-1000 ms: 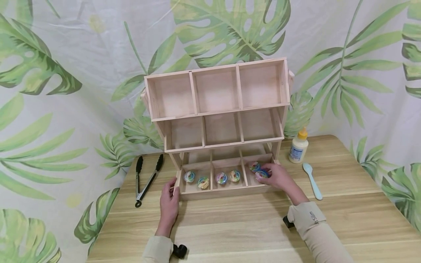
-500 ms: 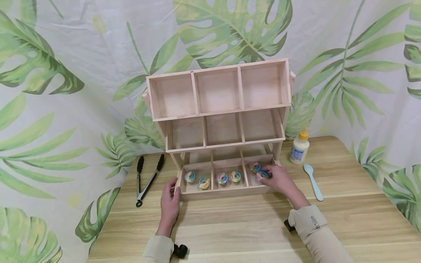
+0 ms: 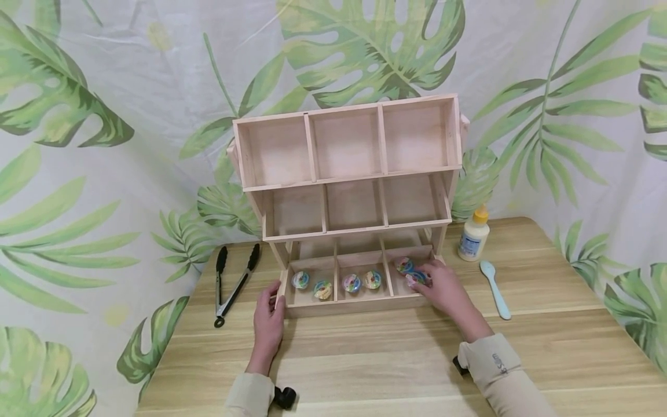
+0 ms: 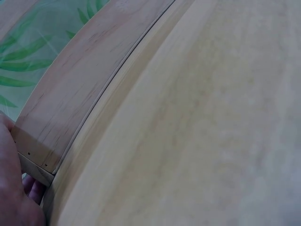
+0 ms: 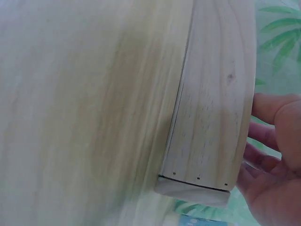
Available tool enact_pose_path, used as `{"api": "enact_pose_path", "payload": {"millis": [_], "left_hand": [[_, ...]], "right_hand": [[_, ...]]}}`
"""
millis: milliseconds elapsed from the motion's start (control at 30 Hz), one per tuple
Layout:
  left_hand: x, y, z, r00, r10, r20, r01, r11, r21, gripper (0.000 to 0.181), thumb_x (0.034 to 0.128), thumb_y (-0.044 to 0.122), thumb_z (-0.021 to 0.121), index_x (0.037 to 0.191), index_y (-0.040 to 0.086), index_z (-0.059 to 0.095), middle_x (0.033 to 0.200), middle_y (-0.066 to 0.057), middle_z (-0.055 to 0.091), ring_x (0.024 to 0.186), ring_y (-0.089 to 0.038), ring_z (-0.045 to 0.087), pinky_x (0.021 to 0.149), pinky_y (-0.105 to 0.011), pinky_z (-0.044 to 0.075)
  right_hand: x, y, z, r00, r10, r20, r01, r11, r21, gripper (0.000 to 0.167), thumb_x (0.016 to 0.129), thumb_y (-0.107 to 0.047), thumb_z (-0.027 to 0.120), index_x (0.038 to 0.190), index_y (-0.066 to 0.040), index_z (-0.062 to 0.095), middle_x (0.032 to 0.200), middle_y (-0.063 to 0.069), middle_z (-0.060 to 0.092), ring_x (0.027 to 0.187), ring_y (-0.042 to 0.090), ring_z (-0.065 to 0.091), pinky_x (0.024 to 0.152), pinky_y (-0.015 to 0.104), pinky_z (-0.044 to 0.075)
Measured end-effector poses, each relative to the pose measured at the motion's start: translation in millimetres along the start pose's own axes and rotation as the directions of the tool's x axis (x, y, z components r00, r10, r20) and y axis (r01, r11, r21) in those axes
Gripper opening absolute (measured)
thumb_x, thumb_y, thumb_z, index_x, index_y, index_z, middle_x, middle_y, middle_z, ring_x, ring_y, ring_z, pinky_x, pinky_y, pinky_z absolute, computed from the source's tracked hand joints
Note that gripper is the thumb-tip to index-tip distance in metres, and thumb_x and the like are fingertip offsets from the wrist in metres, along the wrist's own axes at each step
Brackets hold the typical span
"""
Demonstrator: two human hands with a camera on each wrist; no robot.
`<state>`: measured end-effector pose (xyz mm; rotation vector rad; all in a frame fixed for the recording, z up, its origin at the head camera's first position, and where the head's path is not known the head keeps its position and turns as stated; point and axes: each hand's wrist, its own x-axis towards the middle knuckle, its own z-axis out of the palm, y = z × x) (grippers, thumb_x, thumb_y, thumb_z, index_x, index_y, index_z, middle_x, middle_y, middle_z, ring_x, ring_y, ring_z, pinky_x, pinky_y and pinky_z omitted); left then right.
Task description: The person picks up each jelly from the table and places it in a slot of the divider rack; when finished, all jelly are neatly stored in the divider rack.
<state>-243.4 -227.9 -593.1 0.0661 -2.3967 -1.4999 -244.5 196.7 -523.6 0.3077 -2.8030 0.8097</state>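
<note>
A three-tier wooden shelf (image 3: 359, 229) with three compartments per tier stands on the table. My left hand (image 3: 268, 324) grips the left front corner of its bottom tier, thumb on the near side and fingers round the end panel (image 4: 35, 169). My right hand (image 3: 447, 288) reaches over the front board (image 5: 211, 94) into the bottom right compartment. There its fingers hold a small jelly cup (image 3: 415, 278), partly hidden by them. Another jelly cup (image 3: 403, 264) lies just behind. Two jelly cups (image 3: 351, 282) sit in the middle compartment, and two more jelly cups (image 3: 300, 280) in the left one.
Black-tipped tongs (image 3: 229, 292) lie spread to the left of the shelf. At the right stand a white bottle (image 3: 473, 236) with a yellow cap and, beside it, a light blue spoon (image 3: 496, 289). A leaf-patterned cloth (image 3: 521, 87) hangs behind the wooden table (image 3: 365, 359).
The hands and jelly cups keep nearly the same places. Only a slight shift of the whole head view shows.
</note>
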Motion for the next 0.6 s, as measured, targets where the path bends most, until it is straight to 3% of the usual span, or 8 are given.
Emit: {"api": "enact_pose_path", "payload": {"millis": [133, 233, 400, 500, 600], "left_hand": [[-1.6, -1.3, -3.4, 1.0, -0.006, 0.007, 0.007, 0.999, -0.038, 0.04, 0.1092, 0.023, 0.052, 0.148, 0.014, 0.052, 0.142, -0.012, 0.057, 0.118, -0.021, 0.058, 0.09, -0.009, 0.042], [-1.9, 0.6, -5.2, 1.0, -0.009, 0.028, 0.011, 0.998, -0.055, 0.043, 0.1096, 0.024, 0.052, 0.15, 0.011, 0.05, 0.144, -0.014, 0.056, 0.122, -0.026, 0.058, 0.094, -0.012, 0.043], [5.8, 16.0, -10.5, 0.994, 0.013, 0.11, -0.011, 1.0, -0.019, 0.047, 0.1084, 0.018, 0.053, 0.154, 0.009, 0.045, 0.149, -0.018, 0.05, 0.131, -0.035, 0.054, 0.107, -0.04, 0.046], [11.6, 33.1, -15.5, 0.983, 0.073, 0.17, -0.084, 0.995, 0.06, 0.054, 0.1062, 0.019, 0.057, 0.157, 0.013, 0.04, 0.154, -0.018, 0.046, 0.137, -0.039, 0.049, 0.111, -0.057, 0.042], [13.2, 55.7, -23.9, 0.96, 0.185, 0.211, -0.225, 0.957, 0.184, 0.059, 0.1043, 0.023, 0.061, 0.159, 0.017, 0.039, 0.157, -0.018, 0.044, 0.141, -0.043, 0.044, 0.11, -0.068, 0.038]], "right_hand": [[-0.6, -1.6, 1.9, 0.998, -0.053, -0.022, 0.051, 0.996, -0.078, 0.043, 0.087, -0.025, 0.084, 0.115, 0.005, 0.072, 0.111, 0.023, 0.068, 0.091, 0.036, 0.068, 0.082, 0.053, 0.057], [-1.2, 1.9, 1.8, 0.998, -0.061, -0.022, 0.06, 0.998, -0.025, 0.041, 0.088, -0.025, 0.083, 0.116, 0.004, 0.073, 0.108, 0.02, 0.067, 0.09, 0.033, 0.067, 0.079, 0.051, 0.057], [-5.2, 12.7, -5.1, 0.999, -0.043, 0.003, 0.042, 0.983, 0.178, 0.04, 0.092, -0.019, 0.08, 0.124, 0.001, 0.07, 0.114, 0.02, 0.067, 0.099, 0.034, 0.067, 0.085, 0.05, 0.059], [-9.0, 14.7, -18.2, 0.997, -0.067, -0.032, 0.073, 0.97, 0.231, 0.041, 0.093, -0.012, 0.077, 0.129, 0.003, 0.066, 0.119, 0.023, 0.065, 0.105, 0.04, 0.067, 0.091, 0.054, 0.058], [-13.8, 10.7, -35.9, 0.984, -0.132, -0.121, 0.151, 0.975, 0.164, 0.043, 0.093, -0.008, 0.076, 0.132, 0.003, 0.064, 0.117, 0.021, 0.065, 0.105, 0.04, 0.066, 0.088, 0.054, 0.058]]}}
